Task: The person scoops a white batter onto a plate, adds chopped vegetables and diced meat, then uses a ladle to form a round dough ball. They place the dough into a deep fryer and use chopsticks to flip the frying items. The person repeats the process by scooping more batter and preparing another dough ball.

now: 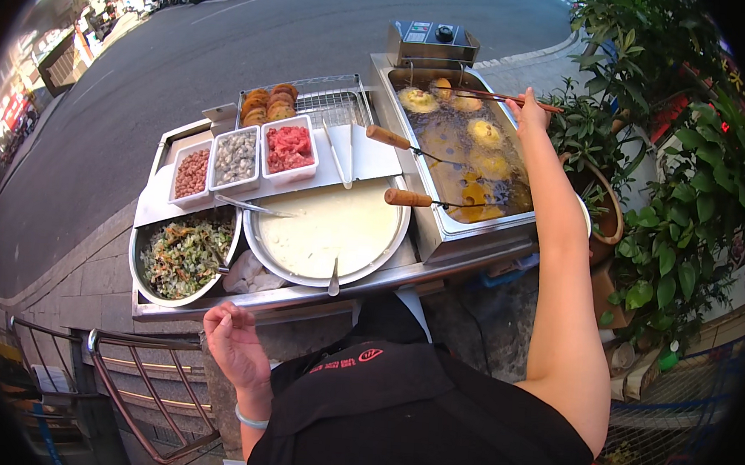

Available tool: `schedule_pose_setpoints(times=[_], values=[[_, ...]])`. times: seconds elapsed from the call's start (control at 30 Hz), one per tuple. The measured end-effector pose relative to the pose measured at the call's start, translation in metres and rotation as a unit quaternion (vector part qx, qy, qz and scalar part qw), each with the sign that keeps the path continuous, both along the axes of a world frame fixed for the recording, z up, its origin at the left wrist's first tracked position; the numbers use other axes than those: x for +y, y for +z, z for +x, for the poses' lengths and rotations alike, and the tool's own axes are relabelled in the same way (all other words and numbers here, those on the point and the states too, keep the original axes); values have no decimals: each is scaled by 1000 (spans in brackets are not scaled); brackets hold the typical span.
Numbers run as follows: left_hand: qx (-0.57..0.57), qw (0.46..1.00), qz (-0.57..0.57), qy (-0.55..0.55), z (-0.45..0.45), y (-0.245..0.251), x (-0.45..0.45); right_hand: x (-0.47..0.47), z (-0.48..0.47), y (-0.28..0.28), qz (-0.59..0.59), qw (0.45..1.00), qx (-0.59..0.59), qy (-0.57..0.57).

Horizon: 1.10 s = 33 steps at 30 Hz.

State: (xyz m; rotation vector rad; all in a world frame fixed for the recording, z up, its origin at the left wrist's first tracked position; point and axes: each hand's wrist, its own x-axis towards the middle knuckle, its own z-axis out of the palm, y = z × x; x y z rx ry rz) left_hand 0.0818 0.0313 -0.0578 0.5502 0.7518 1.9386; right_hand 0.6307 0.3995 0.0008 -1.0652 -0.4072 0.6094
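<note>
My right hand holds a pair of long wooden chopsticks across the back of a rectangular deep fryer. Their tips are by a browned fritter in the oil. Several paler fritters, one near the middle, float there. Two wooden-handled tools, one handle behind the other, reach into the oil. Raised before the cart's front edge, my left hand has curled fingers and nothing visible in it. Left of the fryer stands a round metal basin of pale batter with a metal utensil in it.
Left on the cart are a bowl of chopped vegetables and tubs of peanuts, shellfish-like pieces and red meat. Metal tongs lie beside a wire rack with browned fritters. Potted plants flank my right arm; a metal railing stands lower left.
</note>
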Motion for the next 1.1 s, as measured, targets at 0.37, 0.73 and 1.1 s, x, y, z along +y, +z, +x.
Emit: schedule_pose_setpoints(times=[0.37,0.73,1.1], values=[[-10,1000,6,-18,-5,-1,2,-77,6,47,-18,983,-160,83],[-17,999,-6,-36,-4,-8,7,-293,-27,53,-51,936,-346,40],[-3,999,7,-50,0,1,4,-273,-49,10,-48,886,-460,-42]])
